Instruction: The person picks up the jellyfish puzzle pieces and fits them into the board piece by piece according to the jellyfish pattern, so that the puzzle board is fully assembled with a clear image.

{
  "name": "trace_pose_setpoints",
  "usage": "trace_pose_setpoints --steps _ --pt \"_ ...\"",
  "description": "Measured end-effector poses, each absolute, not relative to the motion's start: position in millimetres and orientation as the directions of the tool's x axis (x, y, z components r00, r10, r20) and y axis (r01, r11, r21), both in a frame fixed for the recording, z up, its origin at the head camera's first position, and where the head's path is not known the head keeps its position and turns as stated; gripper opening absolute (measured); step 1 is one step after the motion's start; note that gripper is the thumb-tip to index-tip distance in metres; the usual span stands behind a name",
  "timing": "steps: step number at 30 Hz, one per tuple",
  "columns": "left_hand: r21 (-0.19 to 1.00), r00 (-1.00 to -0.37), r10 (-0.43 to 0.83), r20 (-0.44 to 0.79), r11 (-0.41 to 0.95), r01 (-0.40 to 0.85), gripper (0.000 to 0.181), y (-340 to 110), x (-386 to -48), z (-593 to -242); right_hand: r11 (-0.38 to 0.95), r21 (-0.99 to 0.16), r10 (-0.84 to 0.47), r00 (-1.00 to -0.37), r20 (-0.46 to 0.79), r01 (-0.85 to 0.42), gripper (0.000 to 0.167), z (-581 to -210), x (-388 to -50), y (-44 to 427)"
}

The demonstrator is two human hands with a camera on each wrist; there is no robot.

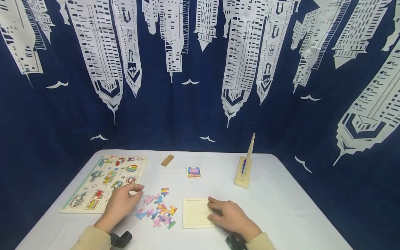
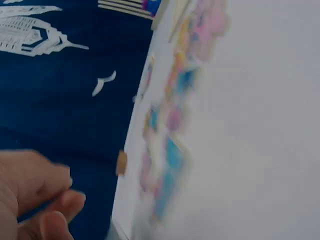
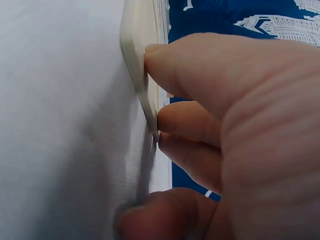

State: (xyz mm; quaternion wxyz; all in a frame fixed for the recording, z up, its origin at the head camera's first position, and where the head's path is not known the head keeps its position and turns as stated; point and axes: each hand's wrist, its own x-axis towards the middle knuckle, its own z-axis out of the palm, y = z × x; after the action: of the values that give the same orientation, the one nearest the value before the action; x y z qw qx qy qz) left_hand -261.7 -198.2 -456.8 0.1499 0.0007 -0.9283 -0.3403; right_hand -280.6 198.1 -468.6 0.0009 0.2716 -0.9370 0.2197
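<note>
My left hand [image 1: 120,205] hovers over the near right edge of a wooden picture puzzle board [image 1: 72,205], its thumb and fingers bent with a gap between them. No object shows between the fingers in the left wrist view. Just to its right lie several loose jigsaw pieces [image 1: 162,208] in pink, blue and yellow, blurred in the left wrist view. My right hand [image 1: 231,215] rests at the right side of a shallow square wooden tray [image 1: 197,213]. Its thumb and fingertips touch the tray edge, while another finger reaches past it in the right wrist view.
Farther back are a small brown wooden block [image 1: 167,160] and a small square picture card [image 1: 194,172]. A wooden stand [image 1: 243,175] with an upright slat is at the back right. Behind the white table [image 1: 281,208] hangs a dark blue curtain [image 1: 175,114] with white buildings.
</note>
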Motion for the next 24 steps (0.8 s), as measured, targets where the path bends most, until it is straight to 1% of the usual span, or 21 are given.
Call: trace_pose_setpoints --steps 3,5,9,14,16,19,22,24 --pt "0.593 -0.963 -0.099 0.251 0.802 0.072 0.020 -203 -256 -460 0.747 -0.417 -0.517 -0.847 0.124 -0.518 0.050 -468 -280 197" --pt "0.560 -0.964 -0.083 0.251 0.825 0.075 0.019 -205 -252 -462 0.747 -0.418 -0.517 -0.847 0.124 -0.517 0.050 -468 -280 197" --pt "0.514 -0.965 -0.016 0.263 0.849 0.126 0.018 -208 -249 -464 0.749 -0.418 -0.514 -0.849 0.122 -0.514 0.051 -468 -280 199" --pt "0.459 -0.975 0.112 0.191 0.868 0.189 0.022 -211 -250 -466 0.747 -0.432 -0.513 -0.851 0.110 -0.506 0.051 -468 -281 198" --pt "0.450 -0.973 0.161 0.166 0.866 0.220 0.024 -213 -250 -467 0.753 -0.435 -0.504 -0.858 0.102 -0.494 0.051 -469 -282 198" --pt "0.438 -0.960 0.230 0.161 0.855 0.278 0.027 -219 -251 -470 0.761 -0.442 -0.493 -0.866 0.082 -0.475 0.052 -471 -282 198" --pt "0.448 -0.946 0.278 0.165 0.833 0.323 0.025 -224 -251 -471 0.761 -0.449 -0.491 -0.868 0.071 -0.468 0.051 -471 -282 198" --pt "0.465 -0.945 0.287 0.157 0.823 0.327 0.024 -226 -251 -471 0.761 -0.449 -0.492 -0.868 0.073 -0.469 0.051 -471 -282 198"
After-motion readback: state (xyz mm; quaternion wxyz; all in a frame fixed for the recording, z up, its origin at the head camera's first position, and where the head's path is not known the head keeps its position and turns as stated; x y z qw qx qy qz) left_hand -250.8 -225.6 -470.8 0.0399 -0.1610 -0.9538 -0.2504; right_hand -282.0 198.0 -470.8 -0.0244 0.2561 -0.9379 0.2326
